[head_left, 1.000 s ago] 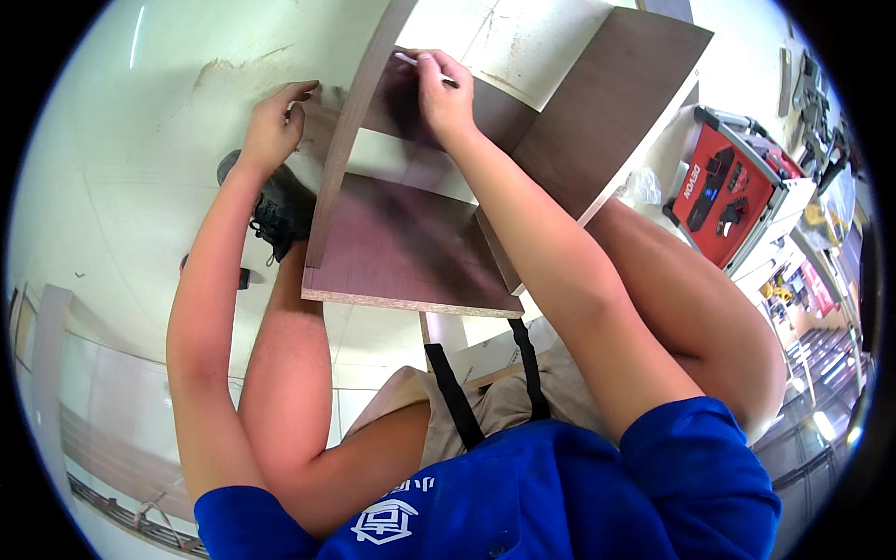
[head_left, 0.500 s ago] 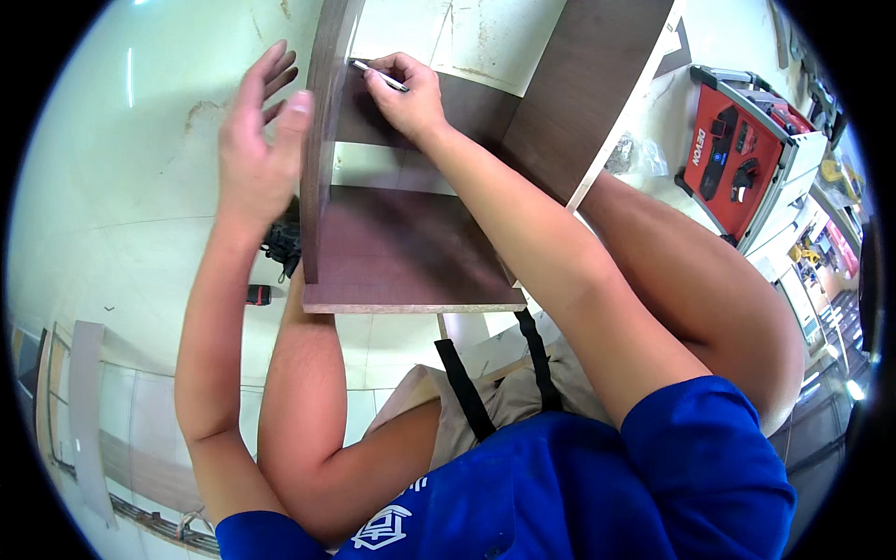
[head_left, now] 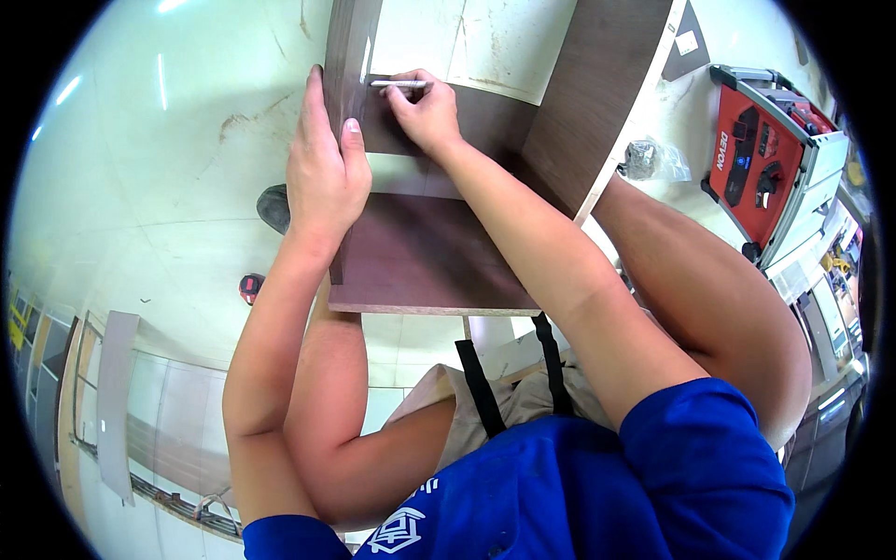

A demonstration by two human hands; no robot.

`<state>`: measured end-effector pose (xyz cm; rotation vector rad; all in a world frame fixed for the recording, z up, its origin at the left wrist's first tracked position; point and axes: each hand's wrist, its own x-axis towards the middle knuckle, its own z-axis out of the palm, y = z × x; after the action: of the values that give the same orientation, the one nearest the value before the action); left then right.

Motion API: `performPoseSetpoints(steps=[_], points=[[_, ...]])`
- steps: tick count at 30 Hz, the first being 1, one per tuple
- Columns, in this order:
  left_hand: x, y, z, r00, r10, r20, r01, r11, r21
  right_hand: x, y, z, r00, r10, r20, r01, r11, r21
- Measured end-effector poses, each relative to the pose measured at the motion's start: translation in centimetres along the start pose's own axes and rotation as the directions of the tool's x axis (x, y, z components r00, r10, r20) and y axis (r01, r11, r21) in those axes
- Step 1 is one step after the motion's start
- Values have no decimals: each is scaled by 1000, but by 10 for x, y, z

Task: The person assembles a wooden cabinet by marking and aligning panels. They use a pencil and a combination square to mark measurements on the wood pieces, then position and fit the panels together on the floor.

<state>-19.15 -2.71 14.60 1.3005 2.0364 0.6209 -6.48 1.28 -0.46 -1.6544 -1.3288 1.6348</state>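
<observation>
A dark brown wooden cabinet frame (head_left: 411, 252) stands between my legs, with side panels, a cross rail and a bottom board. My left hand (head_left: 327, 182) lies along the outside of the left side panel (head_left: 351, 47), fingers stretched and thumb over its front edge. Inside the frame, my right hand (head_left: 429, 112) pinches a slim silver pen (head_left: 399, 84). It lies nearly level, its tip at the inner face of the left panel, just above the cross rail (head_left: 490, 117). The exact contact at the tip is too small to make out.
A red and grey power-tool unit (head_left: 761, 168) stands on the floor at right, near a clear plastic bag (head_left: 658, 161). A small red and black tape measure (head_left: 250, 288) lies at left. Long boards (head_left: 119, 401) lean at the far left.
My left hand has come right and down from beside the panel onto its outer side. The pen has turned from slanting to nearly level in my right hand. The view has shifted a little.
</observation>
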Motion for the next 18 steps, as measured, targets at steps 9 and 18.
performPoseSetpoints(steps=[9,18], points=[[1,-5,2,998,51,-42,-53,998,-32,11,6,0,994,106,24,-107,929,355],[1,-8,4,994,89,-68,-91,995,-29,15,-6,-6,974,225,-10,-182,813,553]])
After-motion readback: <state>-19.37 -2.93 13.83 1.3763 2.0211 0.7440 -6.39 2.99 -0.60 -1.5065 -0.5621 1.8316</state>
